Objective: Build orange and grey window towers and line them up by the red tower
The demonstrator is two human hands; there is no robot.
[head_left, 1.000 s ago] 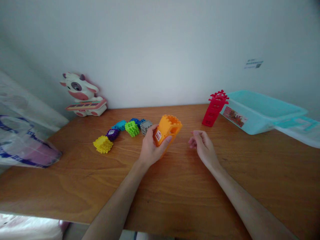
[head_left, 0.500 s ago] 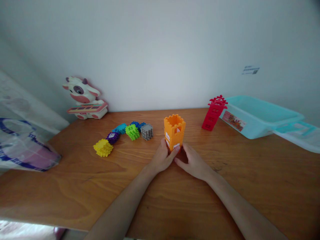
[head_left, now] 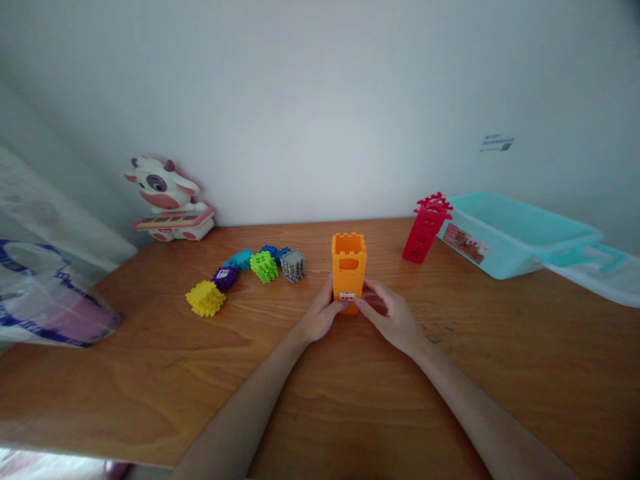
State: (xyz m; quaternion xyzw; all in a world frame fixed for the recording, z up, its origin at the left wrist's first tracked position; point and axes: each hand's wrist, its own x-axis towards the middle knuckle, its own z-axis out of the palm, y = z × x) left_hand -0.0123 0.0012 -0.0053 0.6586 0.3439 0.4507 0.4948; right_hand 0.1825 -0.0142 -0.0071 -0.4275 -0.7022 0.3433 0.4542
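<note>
An orange tower of interlocking plastic panels [head_left: 349,275] stands upright on the wooden table, hollow and open at the top, with a window cutout and a small white sticker facing me. My left hand [head_left: 320,316] grips its lower left side, thumb on the front face. From the right, my right hand [head_left: 393,316] holds the lower part too, its thumb on the front near the sticker. The fingers behind the tower are partly hidden.
Stacks of yellow [head_left: 205,298], purple [head_left: 225,277], green [head_left: 265,267] and grey [head_left: 293,266] panels lie left. A red tower [head_left: 427,228] leans near a turquoise bin [head_left: 500,257] at right. A cow keyboard toy [head_left: 173,200] and plastic bag [head_left: 55,300] sit far left.
The orange tower has turned so one flat face points toward me. My right thumb has moved up onto its front, and my left hand has shifted slightly left.
</note>
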